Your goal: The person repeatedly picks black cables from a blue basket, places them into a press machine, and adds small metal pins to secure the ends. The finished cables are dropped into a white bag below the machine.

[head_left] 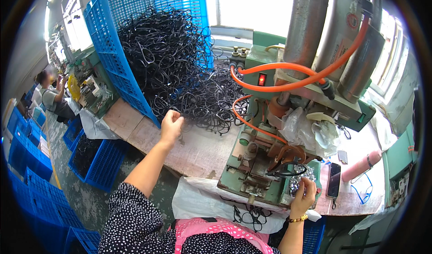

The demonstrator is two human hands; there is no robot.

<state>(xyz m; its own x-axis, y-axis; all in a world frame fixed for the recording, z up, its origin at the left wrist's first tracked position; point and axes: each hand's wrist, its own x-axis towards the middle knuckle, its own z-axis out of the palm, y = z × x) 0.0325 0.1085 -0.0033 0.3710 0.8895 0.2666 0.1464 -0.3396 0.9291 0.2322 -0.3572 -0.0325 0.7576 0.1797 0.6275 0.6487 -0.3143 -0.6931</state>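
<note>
The person sits close up to a worn wooden table point(198, 150), both bare arms reaching out over it. The left hand point(171, 124) is stretched far forward to the near edge of a big tangle of black frames point(180, 69), thin loops like spectacle rims, heaped on the table and spilling out of a tipped blue plastic crate point(112, 56). Its fingers are curled in and pinched on a loop or two at the fringe of the pile (how many I cannot tell from here).

The right hand point(303, 194) is down by the front right corner of a green bench machine point(256, 173), fingers bent and closed around something shiny and crinkled, a clear glittering bit that sits just beside the machine's base. One black frame point(288, 169) lies on the machine's working spot, just above that hand, under a rusty brown fitting. Orange hose point(292, 80) loops across the machine's upper part, past a lit red switch point(262, 79) and beneath two grey metal cylinders point(306, 24).

To the right on the table lie a dark phone point(333, 179) and a pink roll point(361, 165). More blue crates point(96, 161) stand on the floor at the left, and another person point(53, 96) sits at a far bench.
</note>
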